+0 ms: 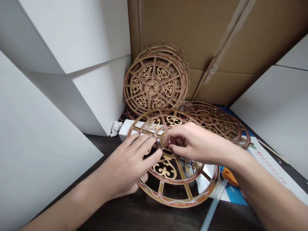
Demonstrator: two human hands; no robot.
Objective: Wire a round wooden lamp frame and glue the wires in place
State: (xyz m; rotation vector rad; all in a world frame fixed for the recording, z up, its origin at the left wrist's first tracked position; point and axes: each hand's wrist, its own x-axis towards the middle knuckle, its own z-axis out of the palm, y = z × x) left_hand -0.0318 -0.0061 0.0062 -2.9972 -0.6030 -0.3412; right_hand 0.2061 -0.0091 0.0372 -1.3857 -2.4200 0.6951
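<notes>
A round gold openwork frame (184, 203) with scroll ornaments and spokes is tilted toward me above the dark table. Thin pinkish-white wire or strip runs along its rings. My left hand (138, 162) grips its left side, fingers over the spokes and part of the thumb showing below. At the hub, my right hand (187, 138) is closed in a pinch. Whatever sits between those fingertips is hidden. Behind the frame lies a white box (124, 128), partly covered.
Similar frames (154, 80) lean in a stack against a cardboard sheet (168, 25). More round frames (216, 118) lie at right. An orange-handled tool (229, 176), a translucent glue stick (213, 208) and a printed sheet (271, 163) are near my right forearm. White boxes (93, 93) stand left.
</notes>
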